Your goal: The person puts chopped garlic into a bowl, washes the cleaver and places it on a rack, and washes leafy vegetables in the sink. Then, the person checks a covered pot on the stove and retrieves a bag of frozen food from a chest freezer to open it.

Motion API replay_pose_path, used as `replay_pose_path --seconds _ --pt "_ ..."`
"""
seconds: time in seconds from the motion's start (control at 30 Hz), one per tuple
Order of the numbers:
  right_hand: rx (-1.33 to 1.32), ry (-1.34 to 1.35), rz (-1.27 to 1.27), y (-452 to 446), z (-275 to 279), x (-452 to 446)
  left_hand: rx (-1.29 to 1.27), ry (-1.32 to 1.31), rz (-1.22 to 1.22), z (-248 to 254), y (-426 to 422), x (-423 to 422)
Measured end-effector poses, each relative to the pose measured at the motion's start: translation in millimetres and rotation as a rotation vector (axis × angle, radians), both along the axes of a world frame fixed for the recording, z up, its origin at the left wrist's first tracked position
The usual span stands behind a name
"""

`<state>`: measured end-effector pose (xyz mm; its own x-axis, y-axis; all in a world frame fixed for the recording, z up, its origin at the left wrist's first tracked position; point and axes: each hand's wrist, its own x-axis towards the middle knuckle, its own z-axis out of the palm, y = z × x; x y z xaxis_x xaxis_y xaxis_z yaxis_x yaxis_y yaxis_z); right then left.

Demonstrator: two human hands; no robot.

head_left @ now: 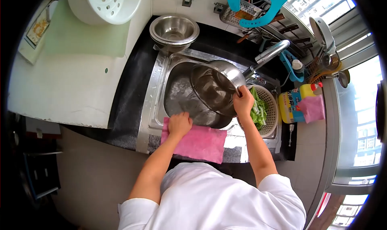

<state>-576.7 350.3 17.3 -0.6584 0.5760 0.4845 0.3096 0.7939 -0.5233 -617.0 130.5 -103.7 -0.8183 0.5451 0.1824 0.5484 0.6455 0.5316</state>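
A metal bowl [231, 73] is tilted on its side over the sink [177, 87], which has water in its basin. My right hand [244, 103] grips the bowl's rim. On the pink cloth [201, 143] at the sink's front edge rests my left hand [179, 124], its fingers curled at the basin's edge; whether anything is under them is hidden. Right of the bowl, a white colander [271, 105] holds green leafy vegetables [258, 111]. The faucet [272, 53] reaches in from the back right.
Stacked metal bowls [174, 30] stand behind the sink. At the right are a yellow bottle [289, 105] with a pink cloth [311, 108] and a blue caddy [292, 65]. A white basket [107, 6] sits at the upper left. Knives and utensils line the back wall.
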Motion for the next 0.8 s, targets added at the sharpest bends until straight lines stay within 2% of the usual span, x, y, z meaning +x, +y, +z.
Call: replay_pose_path --seconds 0.1,0.37,0.8 --pt "0.235 0.090 0.146 -3.7 15.9 7.9 -0.012 0.001 -0.017 0.2 -0.9 0.6" --pt "0.516 0.196 0.328 -6.3 50.2 32.5 0.044 0.027 -0.008 -7.4 -1.2 -0.2" --pt "0.555 0.251 0.390 -8.6 81.3 58.7 -0.007 -0.062 -0.016 -4.1 -1.5 -1.5"
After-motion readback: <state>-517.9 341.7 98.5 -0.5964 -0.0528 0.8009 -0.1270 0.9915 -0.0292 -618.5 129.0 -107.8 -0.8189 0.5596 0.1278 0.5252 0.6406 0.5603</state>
